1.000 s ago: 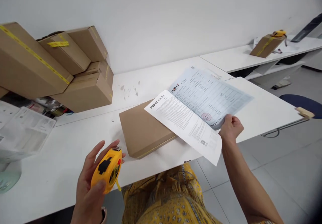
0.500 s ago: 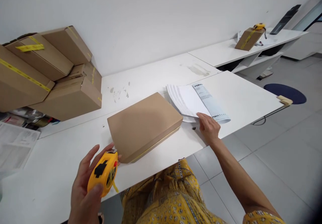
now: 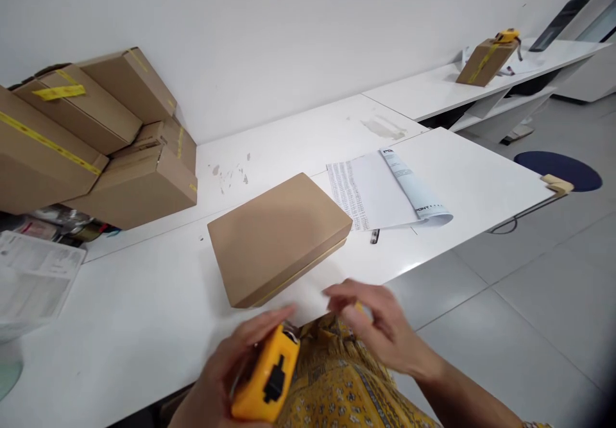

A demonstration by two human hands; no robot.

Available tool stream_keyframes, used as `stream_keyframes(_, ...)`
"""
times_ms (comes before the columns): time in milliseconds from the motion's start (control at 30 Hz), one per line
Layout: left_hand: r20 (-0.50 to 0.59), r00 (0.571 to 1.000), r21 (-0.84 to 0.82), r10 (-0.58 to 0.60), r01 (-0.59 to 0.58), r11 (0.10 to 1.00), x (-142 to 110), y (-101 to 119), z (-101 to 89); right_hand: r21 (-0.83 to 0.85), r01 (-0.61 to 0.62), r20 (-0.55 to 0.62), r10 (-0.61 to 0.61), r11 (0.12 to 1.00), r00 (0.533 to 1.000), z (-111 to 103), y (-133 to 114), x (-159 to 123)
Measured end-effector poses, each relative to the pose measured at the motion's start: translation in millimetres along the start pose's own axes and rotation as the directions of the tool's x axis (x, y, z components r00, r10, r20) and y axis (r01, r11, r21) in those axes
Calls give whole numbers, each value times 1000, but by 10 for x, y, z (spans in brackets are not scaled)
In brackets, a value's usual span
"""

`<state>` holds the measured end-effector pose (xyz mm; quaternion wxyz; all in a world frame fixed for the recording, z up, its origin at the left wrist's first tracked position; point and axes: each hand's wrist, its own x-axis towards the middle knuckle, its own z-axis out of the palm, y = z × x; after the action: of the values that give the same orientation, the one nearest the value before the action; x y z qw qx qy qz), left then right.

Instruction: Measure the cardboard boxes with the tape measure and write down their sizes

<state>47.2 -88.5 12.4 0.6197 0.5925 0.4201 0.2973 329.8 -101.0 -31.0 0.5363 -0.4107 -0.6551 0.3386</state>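
Observation:
My left hand is wrapped round a yellow tape measure with a black button on its side. It is at the table's front edge, just below a closed brown cardboard box. My right hand hovers in front of the box's near right side, somewhat blurred. Its fingers are loosely bent and apart, and I see nothing held in them. To the right of the box lies a printed sheaf of papers with a curled pale blue edge. A small dark and white object lies just below the papers.
Several taped cardboard boxes are stacked at the left against the wall. Below them sits a printed sheet. On the far right counter another box carries a second yellow tape measure. A dark blue round stool stands beyond the table's right end.
My right hand has let go of the papers and come down toward my body. The sheets have fallen flat, showing print. My left hand has moved right and down with the tape measure.

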Motion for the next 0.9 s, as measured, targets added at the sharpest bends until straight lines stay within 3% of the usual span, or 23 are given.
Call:
stream_keyframes(67, 176, 984, 48, 1, -10, 999, 39, -65, 3, 188, -200, 152, 173, 961, 973, 199, -137, 35)
stream_keyframes(100, 220, 976, 65, 8, -23, 998, 52, -94, -5, 229, -279, 167, 244, 933, 955, 256, -156, 62)
stream_keyframes(200, 250, 968, 94, 25, -50, 994, 42, -153, -48, 248, -414, 193, 374, 876, 907, 318, -130, 147)
stream_keyframes(367, 273, 962, 154, -5, -39, 987, -53, -200, -119, 197, -462, 478, 327, 865, 815, 367, -117, 207)
stream_keyframes(600, 245, 969, 164, 20, -62, 985, -54, -235, -148, 182, -454, 500, 315, 872, 807, 440, -133, 253)
stream_keyframes(700, 238, 970, 155, 46, -85, 984, -33, -182, -140, 237, -441, 519, 271, 865, 811, 420, -124, 312)
stream_keyframes(767, 213, 976, 174, 41, -80, 982, -45, -111, -185, 330, -400, 502, 200, 855, 842, 323, -117, 389)
stream_keyframes(833, 136, 990, 199, 40, -67, 978, -87, -25, -298, 417, -308, 392, 137, 855, 910, 128, -103, 500)
stream_keyframes(900, -11, 999, 211, 45, -41, 977, -149, 59, -471, 448, -201, 174, 135, 871, 975, -148, -66, 631)
